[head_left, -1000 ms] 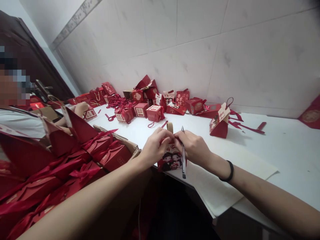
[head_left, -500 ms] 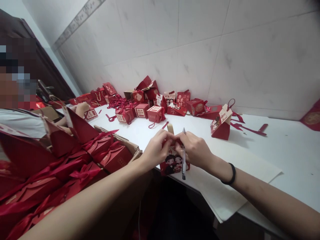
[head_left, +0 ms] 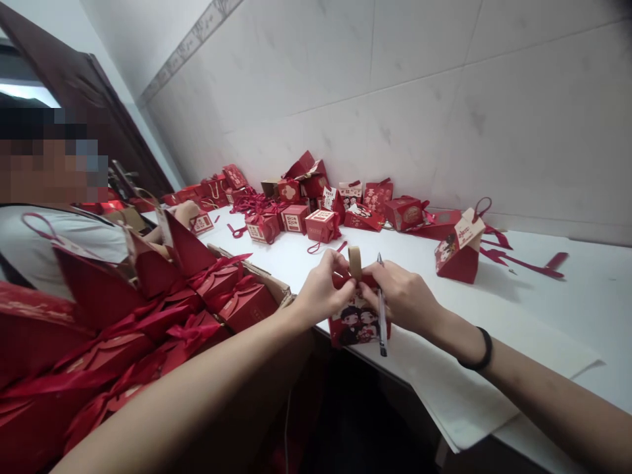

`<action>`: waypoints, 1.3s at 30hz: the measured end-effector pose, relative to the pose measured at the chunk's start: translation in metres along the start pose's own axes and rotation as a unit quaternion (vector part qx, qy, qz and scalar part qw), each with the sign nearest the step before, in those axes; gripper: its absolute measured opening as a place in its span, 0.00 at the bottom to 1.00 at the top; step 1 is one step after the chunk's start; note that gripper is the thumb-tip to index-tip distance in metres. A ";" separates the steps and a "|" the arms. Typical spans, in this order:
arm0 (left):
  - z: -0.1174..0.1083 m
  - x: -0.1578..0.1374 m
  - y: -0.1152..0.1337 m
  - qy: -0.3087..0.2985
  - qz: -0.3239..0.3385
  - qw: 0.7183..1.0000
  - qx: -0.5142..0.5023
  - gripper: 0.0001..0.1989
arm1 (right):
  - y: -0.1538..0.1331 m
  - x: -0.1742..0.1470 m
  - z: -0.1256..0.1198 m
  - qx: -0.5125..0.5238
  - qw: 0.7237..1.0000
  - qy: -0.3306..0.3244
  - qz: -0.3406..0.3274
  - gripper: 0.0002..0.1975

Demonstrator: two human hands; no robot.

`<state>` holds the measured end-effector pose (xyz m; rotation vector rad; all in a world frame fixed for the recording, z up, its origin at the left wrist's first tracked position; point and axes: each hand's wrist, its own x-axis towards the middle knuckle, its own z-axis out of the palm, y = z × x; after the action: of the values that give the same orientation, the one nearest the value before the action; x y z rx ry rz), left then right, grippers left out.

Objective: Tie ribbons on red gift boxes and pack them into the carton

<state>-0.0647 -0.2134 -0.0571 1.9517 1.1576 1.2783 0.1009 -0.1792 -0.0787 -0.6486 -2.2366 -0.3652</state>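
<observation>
A red gift box [head_left: 353, 332] printed with a cartoon couple stands at the near edge of the white table. My left hand [head_left: 326, 286] pinches its top edge from the left, thumb in front. My right hand [head_left: 409, 293] grips the top from the right, its fingertips partly hidden. A clear pen [head_left: 382, 322] is tucked in that same hand, hanging down across the box front. Between both hands a tan ribbon loop [head_left: 354, 263] rises from the box top.
A cardboard carton [head_left: 257, 266] full of red boxes stands at the left. Several small boxes [head_left: 320, 225] and ribbons line the wall. One peaked box [head_left: 459, 253] stands at the right, near white paper sheets [head_left: 459, 408]. Another person [head_left: 74, 243] sits at far left.
The view has shifted, so everything appears farther right. My hands have moved slightly apart at the box top, and more of the tan loop and the red top edge now shows.
</observation>
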 end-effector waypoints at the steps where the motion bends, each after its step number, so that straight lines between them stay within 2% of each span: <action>1: 0.000 0.000 0.000 -0.002 -0.011 0.999 -0.033 0.12 | 0.001 0.000 0.000 0.002 1.000 -0.001 -0.004 0.13; 4: -0.005 -0.001 -0.001 -0.010 -0.071 0.994 -0.082 0.15 | 0.005 0.001 -0.004 0.007 1.000 -0.010 -0.005 0.15; 5: -0.008 -0.002 -0.002 -0.032 -0.104 0.991 -0.075 0.16 | 0.006 0.002 -0.007 0.012 1.000 -0.013 -0.001 0.16; 8: -0.018 -0.005 -0.006 -0.158 -0.174 0.970 -0.058 0.14 | 0.012 0.006 -0.020 0.027 0.999 -0.013 0.019 0.18; 9: -0.021 -0.005 -0.007 -0.182 -0.183 0.964 -0.063 0.13 | 0.015 0.008 -0.025 0.020 0.999 -0.015 0.031 0.18; 10: -0.025 -0.005 -0.007 -0.179 -0.193 0.962 -0.075 0.13 | 0.019 0.009 -0.030 0.004 0.999 -0.024 0.049 0.17; 11: -0.028 -0.004 -0.006 -0.150 -0.207 0.963 -0.089 0.13 | 0.023 0.010 -0.035 -0.021 0.997 -0.040 0.070 0.17; 13: -0.034 -0.001 -0.001 -0.052 -0.256 0.958 -0.117 0.13 | 0.033 0.012 -0.043 -0.077 0.986 -0.097 0.113 0.15; 16: -0.047 0.005 0.010 0.073 -0.308 0.930 -0.189 0.13 | 0.047 0.012 -0.051 -0.109 0.959 -0.214 0.150 0.13; 18: -0.058 0.006 0.018 0.106 -0.311 0.914 -0.238 0.12 | 0.053 0.009 -0.054 -0.101 0.937 -0.296 0.156 0.13; 20: -0.070 0.003 0.025 0.114 -0.290 0.917 -0.248 0.12 | 0.055 0.006 -0.055 -0.079 0.920 -0.354 0.151 0.13; 23: -0.089 -0.006 0.032 0.125 -0.261 0.933 -0.213 0.13 | 0.051 0.003 -0.057 -0.024 0.918 -0.375 0.129 0.13; 25: -0.106 -0.014 0.036 0.163 -0.246 0.945 -0.143 0.14 | 0.047 0.001 -0.057 -0.005 0.920 -0.372 0.122 0.14; 27: -0.127 -0.020 0.042 0.239 -0.203 0.949 -0.020 0.16 | 0.043 0.000 -0.056 -0.007 0.924 -0.364 0.114 0.14; 28: -0.140 -0.023 0.046 0.283 -0.172 0.942 0.049 0.17 | 0.042 0.000 -0.056 -0.010 0.927 -0.359 0.108 0.14; 30: -0.166 -0.027 0.053 0.363 -0.113 0.909 0.173 0.18 | 0.041 -0.001 -0.054 -0.008 0.933 -0.347 0.100 0.14; 32: -0.189 -0.032 0.059 0.415 -0.070 0.866 0.270 0.17 | 0.041 -0.003 -0.051 0.000 0.934 -0.342 0.102 0.14; 34: -0.207 -0.038 0.060 0.440 -0.050 0.827 0.346 0.15 | 0.041 -0.005 -0.049 0.004 0.932 -0.346 0.109 0.14; 35: -0.214 -0.041 0.059 0.443 -0.050 0.817 0.366 0.15 | 0.041 -0.006 -0.049 0.006 0.931 -0.348 0.110 0.14; 39: -0.231 -0.051 0.041 0.421 -0.072 0.809 0.403 0.13 | 0.039 -0.008 -0.050 0.016 0.933 -0.343 0.110 0.13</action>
<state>-0.2698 -0.2831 0.0469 1.7001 2.5834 1.8239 0.1569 -0.1721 -0.0485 -1.1288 -2.7682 0.0273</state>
